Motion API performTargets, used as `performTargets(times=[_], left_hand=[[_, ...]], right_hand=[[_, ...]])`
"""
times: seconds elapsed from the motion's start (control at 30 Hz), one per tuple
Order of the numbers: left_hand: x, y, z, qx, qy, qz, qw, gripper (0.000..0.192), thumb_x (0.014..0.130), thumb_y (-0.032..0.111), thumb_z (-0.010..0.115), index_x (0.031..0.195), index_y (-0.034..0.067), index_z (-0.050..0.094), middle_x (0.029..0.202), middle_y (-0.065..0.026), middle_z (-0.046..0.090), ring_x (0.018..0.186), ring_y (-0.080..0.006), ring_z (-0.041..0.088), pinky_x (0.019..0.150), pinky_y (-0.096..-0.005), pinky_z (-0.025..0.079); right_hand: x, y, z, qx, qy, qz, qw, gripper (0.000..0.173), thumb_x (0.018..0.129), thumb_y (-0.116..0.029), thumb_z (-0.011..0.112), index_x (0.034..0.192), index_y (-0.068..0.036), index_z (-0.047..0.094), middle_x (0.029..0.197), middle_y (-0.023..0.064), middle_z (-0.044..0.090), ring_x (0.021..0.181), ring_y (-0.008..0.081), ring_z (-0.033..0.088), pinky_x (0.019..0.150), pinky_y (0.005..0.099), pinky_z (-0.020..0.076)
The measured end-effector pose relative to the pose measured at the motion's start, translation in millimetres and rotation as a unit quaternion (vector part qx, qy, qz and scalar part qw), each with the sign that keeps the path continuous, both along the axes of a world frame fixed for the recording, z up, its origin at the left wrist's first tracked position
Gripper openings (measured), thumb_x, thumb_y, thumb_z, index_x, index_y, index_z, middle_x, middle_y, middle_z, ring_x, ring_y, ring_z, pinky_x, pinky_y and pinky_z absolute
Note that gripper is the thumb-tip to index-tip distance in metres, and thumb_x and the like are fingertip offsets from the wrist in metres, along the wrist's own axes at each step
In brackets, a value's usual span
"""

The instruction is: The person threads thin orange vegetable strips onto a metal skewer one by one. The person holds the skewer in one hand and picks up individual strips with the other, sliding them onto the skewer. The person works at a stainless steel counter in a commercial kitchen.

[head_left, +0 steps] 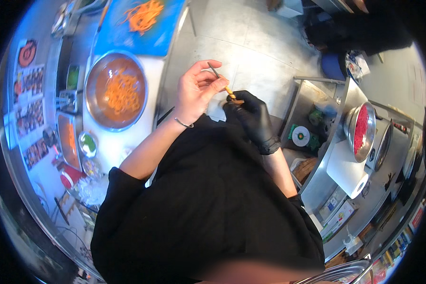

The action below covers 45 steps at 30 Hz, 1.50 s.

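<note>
My bare left hand (198,88) pinches a thin dark rod (214,69) between thumb and fingers, well above the floor. The rod's lower part (230,91) is banded yellow-orange. In a black glove, my right hand (251,113) closes around its lower end, which the fingers partly hide. To the left, a large steel bowl (91,103) on a white work surface holds orange vegetable curls (122,93). Beyond it, more orange strips (145,16) lie heaped on a blue cutting board (112,41).
Left, a metal tray (64,142) of orange shreds stands beside a small bowl of chopped greens (88,144). Right, a steel counter (316,174) bears a bowl of pink shreds (362,133) and a white paper roll (342,170). A person in dark clothing (365,32) is at upper right.
</note>
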State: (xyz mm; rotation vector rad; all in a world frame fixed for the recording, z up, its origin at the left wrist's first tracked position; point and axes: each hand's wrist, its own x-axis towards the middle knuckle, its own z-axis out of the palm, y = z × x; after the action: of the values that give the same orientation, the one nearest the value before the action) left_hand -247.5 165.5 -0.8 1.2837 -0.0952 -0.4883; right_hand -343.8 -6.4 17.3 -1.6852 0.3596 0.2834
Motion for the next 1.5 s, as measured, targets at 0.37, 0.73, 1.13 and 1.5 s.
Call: performTargets(times=[0.37,0.73,1.13,1.5], left_hand=[[-153.6,113.0,-20.4,0.021,-0.033,0.174,0.984,0.033,0.094,0.007,0.073,0.123,-0.002,0.061,0.085,-0.0080,0.074,0.081,-0.0091,0.070,0.072,-0.0247,0.054],[-270.9,143.3,-36.1,0.057,-0.067,-0.046,0.995,0.046,0.098,0.009,0.071,0.141,-0.001,0.057,0.096,-0.0085,0.075,0.093,-0.0130,0.071,0.086,-0.0286,0.056],[-314.9,106.7,-20.6,-0.130,0.180,-0.006,0.975,0.038,0.112,0.031,0.046,0.132,0.002,0.060,0.117,-0.0083,0.071,0.109,-0.0193,0.069,0.101,-0.0374,0.054],[-214.4,135.8,-34.3,-0.286,0.237,0.059,0.927,0.070,0.110,0.056,0.036,0.138,-0.006,0.054,0.128,-0.0196,0.066,0.122,-0.0297,0.064,0.111,-0.0428,0.049]], right_hand=[[-107.0,132.5,-43.6,-0.169,-0.187,-0.087,0.964,0.012,0.092,0.003,0.074,0.104,0.002,0.073,0.089,0.0074,0.074,0.080,0.0110,0.065,0.071,0.0273,0.0532],[-285.2,138.0,-49.5,0.228,0.103,-0.080,0.965,0.022,0.104,-0.021,0.062,0.114,-0.002,0.069,0.079,-0.0022,0.058,0.061,0.0047,0.046,0.055,0.0212,0.0353],[-330.1,162.9,-45.3,-0.030,-0.083,-0.199,0.976,0.022,0.099,-0.002,0.063,0.119,0.005,0.072,0.087,0.0021,0.065,0.072,0.0086,0.057,0.063,0.0253,0.0477],[-201.7,149.9,-49.4,0.102,0.009,-0.039,0.994,0.031,0.109,-0.025,0.057,0.127,-0.003,0.067,0.077,-0.0029,0.057,0.059,0.0021,0.043,0.050,0.0205,0.0334]])
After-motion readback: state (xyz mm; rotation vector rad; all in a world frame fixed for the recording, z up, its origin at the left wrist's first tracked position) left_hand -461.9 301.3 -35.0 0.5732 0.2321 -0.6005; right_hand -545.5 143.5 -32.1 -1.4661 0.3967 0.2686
